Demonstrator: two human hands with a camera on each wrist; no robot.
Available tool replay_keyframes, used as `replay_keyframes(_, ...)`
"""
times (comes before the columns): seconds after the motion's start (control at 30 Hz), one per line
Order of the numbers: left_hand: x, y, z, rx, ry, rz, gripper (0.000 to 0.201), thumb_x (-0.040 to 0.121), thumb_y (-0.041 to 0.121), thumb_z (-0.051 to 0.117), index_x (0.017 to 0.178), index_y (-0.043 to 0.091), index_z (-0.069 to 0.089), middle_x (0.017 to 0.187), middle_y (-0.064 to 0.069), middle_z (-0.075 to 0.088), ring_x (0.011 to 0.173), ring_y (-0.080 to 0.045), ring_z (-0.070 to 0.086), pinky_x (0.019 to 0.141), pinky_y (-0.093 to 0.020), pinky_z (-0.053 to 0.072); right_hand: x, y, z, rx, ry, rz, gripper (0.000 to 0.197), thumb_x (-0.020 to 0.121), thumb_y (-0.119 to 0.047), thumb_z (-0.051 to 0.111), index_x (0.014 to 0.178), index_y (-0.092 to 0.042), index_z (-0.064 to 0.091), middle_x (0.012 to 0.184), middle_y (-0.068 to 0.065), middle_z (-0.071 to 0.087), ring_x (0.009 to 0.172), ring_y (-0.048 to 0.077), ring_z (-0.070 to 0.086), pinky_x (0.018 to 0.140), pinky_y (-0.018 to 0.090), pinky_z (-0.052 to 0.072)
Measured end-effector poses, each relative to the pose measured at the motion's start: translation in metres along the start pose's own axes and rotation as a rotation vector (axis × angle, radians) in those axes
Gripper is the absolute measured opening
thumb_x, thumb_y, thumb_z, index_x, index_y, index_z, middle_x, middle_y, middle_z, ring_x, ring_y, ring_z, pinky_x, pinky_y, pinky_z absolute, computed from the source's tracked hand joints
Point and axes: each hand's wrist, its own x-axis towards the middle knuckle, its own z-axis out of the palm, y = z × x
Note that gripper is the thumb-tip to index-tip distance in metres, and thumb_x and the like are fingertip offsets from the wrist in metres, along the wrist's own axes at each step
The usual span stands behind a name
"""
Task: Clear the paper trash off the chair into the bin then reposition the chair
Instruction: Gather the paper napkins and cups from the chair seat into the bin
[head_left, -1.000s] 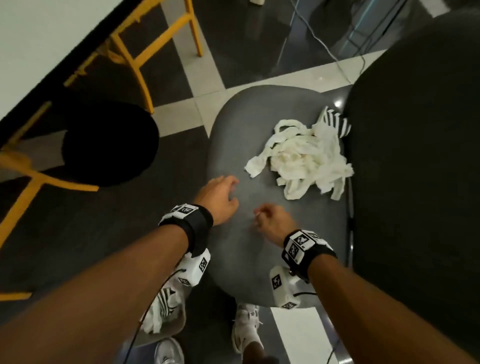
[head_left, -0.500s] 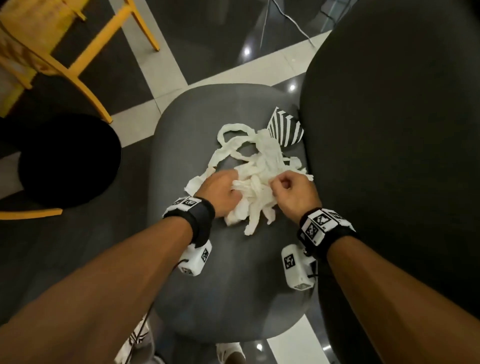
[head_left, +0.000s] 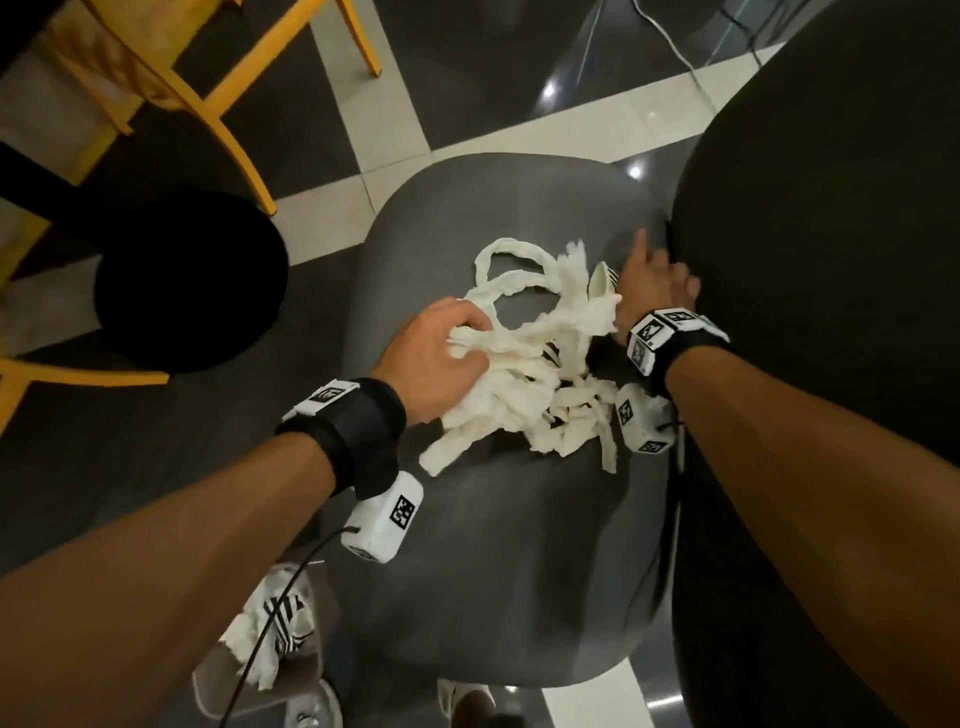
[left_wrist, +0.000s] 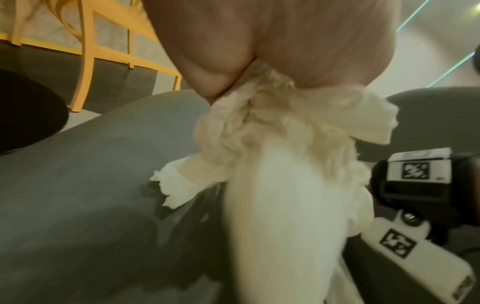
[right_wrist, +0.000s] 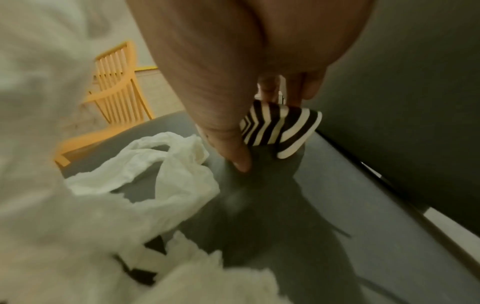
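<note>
A heap of white paper strips (head_left: 524, 374) lies on the grey chair seat (head_left: 509, 571). My left hand (head_left: 447, 338) grips a bunch of these strips at the heap's left side; in the left wrist view the crumpled paper (left_wrist: 272, 144) hangs from my left hand (left_wrist: 259, 51). My right hand (head_left: 649, 280) reaches past the heap to the backrest, fingers stretched out. In the right wrist view its thumb and fingers (right_wrist: 309, 86) stand either side of a black-and-white striped paper piece (right_wrist: 280, 125), the thumb tip down on the seat.
The chair's dark backrest (head_left: 831, 260) fills the right side. A brown bin (head_left: 208, 680) holding white and striped paper stands on the floor at the lower left, by my shoes. A black round base (head_left: 192, 280) and yellow chair legs (head_left: 218, 124) stand to the left.
Both hands moved from the seat's near edge into the heap. The left one took hold of a bunch of strips. The right one went on to the striped piece by the backrest.
</note>
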Motion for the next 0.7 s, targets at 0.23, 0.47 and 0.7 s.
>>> replay_keyframes(0.23,-0.015,0.012,-0.007,-0.125,0.071,-0.075,0.013,0.082,0.017,0.055,0.088,0.013,0.065,0.101,0.001,0.070,0.093,-0.012,0.063,0.082,-0.020,0.048,-0.038,-0.009,-0.014,0.377,0.138,-0.037,0.032,0.091,-0.023,0.057,0.120,-0.008,0.058,0.128,0.017,0.055,0.111,0.040,0.059,0.090,0.037,0.046)
replay_keyframes(0.47,-0.051,0.002,-0.016,-0.131,0.237,-0.150,0.003,0.088,0.016,0.058,0.088,0.018,0.056,0.073,0.004,0.061,0.064,-0.017,0.054,0.063,-0.033,0.046,-0.069,-0.022,-0.026,0.440,-0.007,-0.196,0.040,0.089,-0.031,0.062,0.128,-0.023,0.053,0.116,0.007,0.069,0.107,0.031,0.064,0.087,0.036,0.051)
replay_keyframes(0.7,-0.056,-0.026,0.034,0.495,-0.157,-0.068,0.123,0.052,0.074,0.075,0.153,0.041,0.013,0.155,0.005,0.009,0.144,-0.027,0.013,0.118,-0.050,0.023,-0.075,-0.017,-0.005,0.466,-0.124,-0.113,0.037,0.091,-0.036,0.066,0.123,-0.019,0.066,0.113,0.005,0.070,0.102,0.027,0.065,0.085,0.032,0.049)
